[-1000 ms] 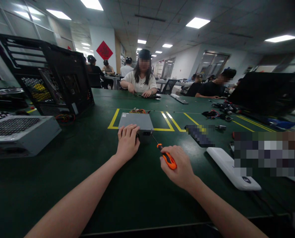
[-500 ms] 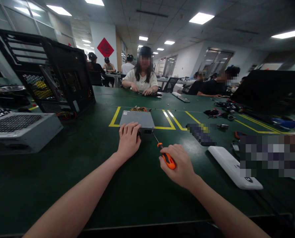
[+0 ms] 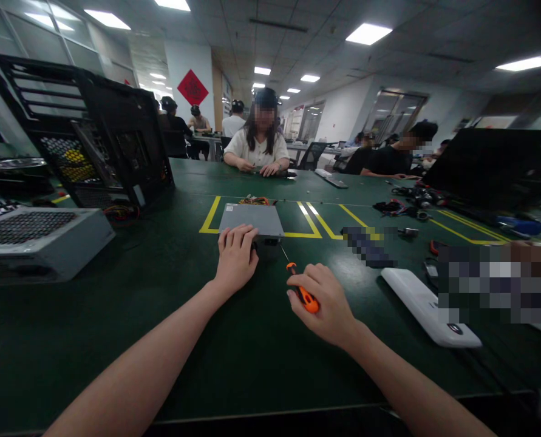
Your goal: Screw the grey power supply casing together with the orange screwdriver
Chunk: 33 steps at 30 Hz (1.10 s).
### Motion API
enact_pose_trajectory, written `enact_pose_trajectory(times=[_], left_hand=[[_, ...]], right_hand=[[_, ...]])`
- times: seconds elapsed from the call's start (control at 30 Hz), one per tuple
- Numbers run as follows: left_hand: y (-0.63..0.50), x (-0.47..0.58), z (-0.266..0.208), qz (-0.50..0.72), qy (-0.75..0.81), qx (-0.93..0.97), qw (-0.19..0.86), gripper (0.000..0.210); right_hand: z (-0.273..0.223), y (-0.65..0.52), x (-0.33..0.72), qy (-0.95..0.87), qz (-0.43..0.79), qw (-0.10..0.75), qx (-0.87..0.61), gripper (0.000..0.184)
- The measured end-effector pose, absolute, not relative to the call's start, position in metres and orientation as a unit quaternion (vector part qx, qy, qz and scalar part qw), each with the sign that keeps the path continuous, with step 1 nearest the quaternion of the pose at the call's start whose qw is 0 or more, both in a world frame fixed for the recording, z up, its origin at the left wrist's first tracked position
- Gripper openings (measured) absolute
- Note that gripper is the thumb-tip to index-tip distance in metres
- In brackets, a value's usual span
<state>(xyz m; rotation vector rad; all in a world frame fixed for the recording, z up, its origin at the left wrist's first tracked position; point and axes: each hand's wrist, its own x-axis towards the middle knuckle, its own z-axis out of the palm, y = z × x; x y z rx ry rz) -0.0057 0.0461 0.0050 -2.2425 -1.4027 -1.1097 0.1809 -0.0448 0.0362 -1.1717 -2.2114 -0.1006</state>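
Note:
A grey computer power supply (image 3: 261, 217) lies flat on the green table, its bundle of coloured cables (image 3: 255, 199) at the far side. My left hand (image 3: 235, 258) grips its near left edge, fingers over the top and thumb down at the near face. In my right hand (image 3: 327, 306) is a screwdriver (image 3: 310, 301) with an orange and black handle, the fingers closed round it. Its thin shaft slants up to the near right corner of the power supply, beside the socket. Whether the tip sits in a screw is too small to tell.
An open black computer case (image 3: 115, 136) and a larger grey perforated unit (image 3: 47, 243) stand at the left. On the right lie a white power strip (image 3: 429, 309), cables (image 3: 402, 206) and a dark monitor (image 3: 493, 167). A person (image 3: 261, 142) sits opposite.
My right hand and the screwdriver have shifted slightly left, with the handle a little turned. My left hand and the power supply stay put.

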Motion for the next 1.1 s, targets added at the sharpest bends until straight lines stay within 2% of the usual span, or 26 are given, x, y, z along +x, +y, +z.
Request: enact_pose_trajectory(times=[0.1, 0.23, 0.33, 0.57, 0.7, 0.83, 0.97, 1.1], left_hand=[[0.0459, -0.0062, 0.0052, -0.382, -0.483, -0.776, 0.137, 0.039], [0.0462, -0.0066, 0.0053, -0.380, -0.486, -0.775, 0.138, 0.039], [0.0462, -0.0069, 0.0057, -0.378, -0.486, -0.776, 0.139, 0.038], [0.0454, -0.0071, 0.0061, -0.380, -0.482, -0.777, 0.139, 0.038], [0.0458, -0.0067, 0.0055, -0.380, -0.483, -0.777, 0.137, 0.039], [0.0462, -0.0064, 0.0050, -0.381, -0.483, -0.776, 0.138, 0.039], [0.0467, -0.0061, 0.0042, -0.382, -0.484, -0.775, 0.137, 0.039], [0.0466, -0.0058, 0.0045, -0.383, -0.484, -0.775, 0.136, 0.039]], right_hand=[[0.0383, -0.0454, 0.1809, -0.841, -0.040, 0.303, -0.446, 0.015], [0.0350, -0.0458, 0.1818, -0.797, 0.011, 0.356, -0.488, 0.025], [0.0330, -0.0453, 0.1818, -0.792, 0.026, 0.365, -0.489, 0.021], [0.0369, -0.0439, 0.1814, -0.839, -0.028, 0.313, -0.445, 0.015], [0.0347, -0.0449, 0.1831, -0.804, 0.010, 0.353, -0.479, 0.022], [0.0323, -0.0455, 0.1835, -0.787, 0.012, 0.386, -0.481, 0.015], [0.0345, -0.0452, 0.1821, -0.830, -0.040, 0.352, -0.431, 0.011], [0.0361, -0.0446, 0.1823, -0.836, -0.037, 0.327, -0.440, 0.014]])
